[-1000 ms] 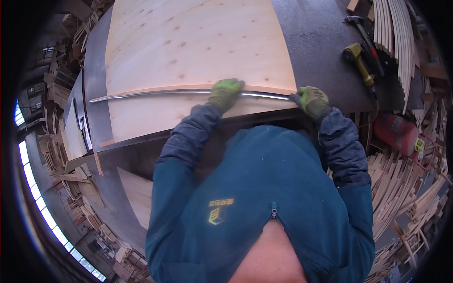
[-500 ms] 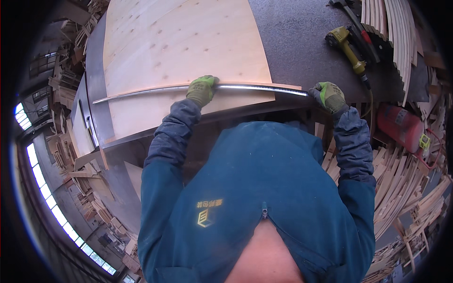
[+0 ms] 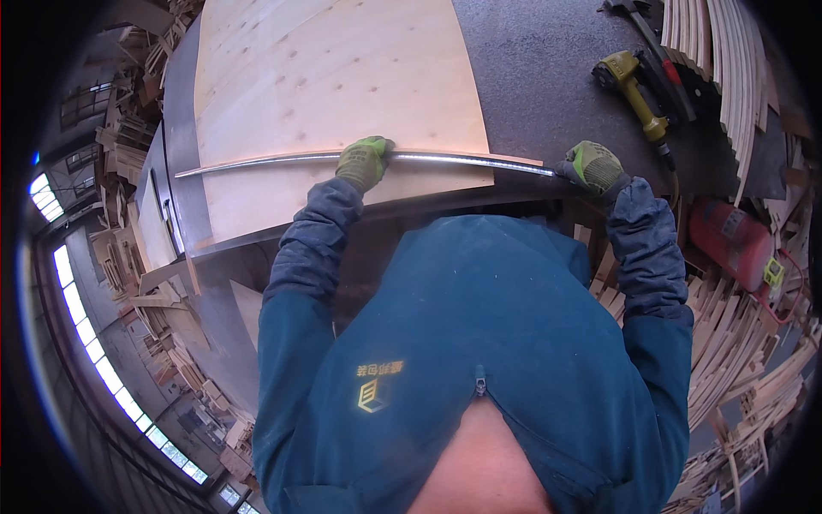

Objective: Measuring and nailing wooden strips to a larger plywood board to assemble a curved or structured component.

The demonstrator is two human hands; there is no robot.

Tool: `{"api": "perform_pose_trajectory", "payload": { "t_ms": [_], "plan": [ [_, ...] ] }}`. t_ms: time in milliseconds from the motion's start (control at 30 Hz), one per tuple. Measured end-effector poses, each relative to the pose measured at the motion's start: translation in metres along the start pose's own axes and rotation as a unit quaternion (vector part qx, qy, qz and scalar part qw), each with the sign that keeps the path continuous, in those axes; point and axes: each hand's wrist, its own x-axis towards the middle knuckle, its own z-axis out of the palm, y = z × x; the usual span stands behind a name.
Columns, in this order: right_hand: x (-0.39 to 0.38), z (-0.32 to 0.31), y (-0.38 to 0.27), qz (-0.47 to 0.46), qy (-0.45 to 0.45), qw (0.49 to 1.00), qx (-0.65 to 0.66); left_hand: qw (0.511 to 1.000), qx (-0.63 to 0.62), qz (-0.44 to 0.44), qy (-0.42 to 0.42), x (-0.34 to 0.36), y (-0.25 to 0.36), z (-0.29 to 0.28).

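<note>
A long, thin metal ruler (image 3: 462,158) lies across the near part of a pale plywood sheet (image 3: 342,81), its right end reaching past the sheet's edge. Right behind it runs a narrow wooden strip (image 3: 512,159). My left hand (image 3: 365,163), in a green glove with a dark palm, is closed over the ruler near its middle and hides part of both ruler and strip. At the ruler's right end, my gloved right hand (image 3: 596,167) has its fingers curled in around the tip. Its grip covers that end.
The sheet rests on a dark worktable (image 3: 535,81). Behind my right hand lie a yellow-green air nailer (image 3: 635,92) and a hammer-like tool with a red band (image 3: 658,47). Wooden slats (image 3: 738,86) are stacked at far right. A red tank (image 3: 729,242) stands below, among wood offcuts.
The view has shifted slightly. My right hand has turned inward a little at the ruler's end. My left hand stays over the ruler's middle.
</note>
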Motion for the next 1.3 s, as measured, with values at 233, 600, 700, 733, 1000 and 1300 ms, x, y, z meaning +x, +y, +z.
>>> {"api": "perform_pose_trajectory", "payload": {
  "t_ms": [233,600,700,733,1000,1300],
  "plan": [
    [0.002,-0.03,-0.018,0.079,-0.067,0.995,0.011,1.0,-0.015,0.002,0.005,-0.002,0.001,0.001],
    [0.006,-0.048,-0.009,0.019,-0.115,0.992,0.046,1.0,-0.016,-0.014,0.006,0.001,0.005,0.003],
    [0.008,-0.046,-0.006,0.014,-0.108,0.993,0.046,1.0,-0.017,-0.01,0.011,0.0,0.006,0.002],
    [0.009,-0.046,-0.004,0.014,-0.108,0.993,0.047,1.0,-0.009,-0.005,0.018,0.001,0.006,0.003],
    [0.022,-0.045,0.002,0.044,-0.139,0.988,0.045,1.0,0.007,0.001,0.008,0.005,0.004,0.004],
    [0.025,-0.065,-0.011,0.047,-0.189,0.977,0.086,1.0,0.015,-0.006,-0.005,0.009,0.008,-0.003]
  ]
}}
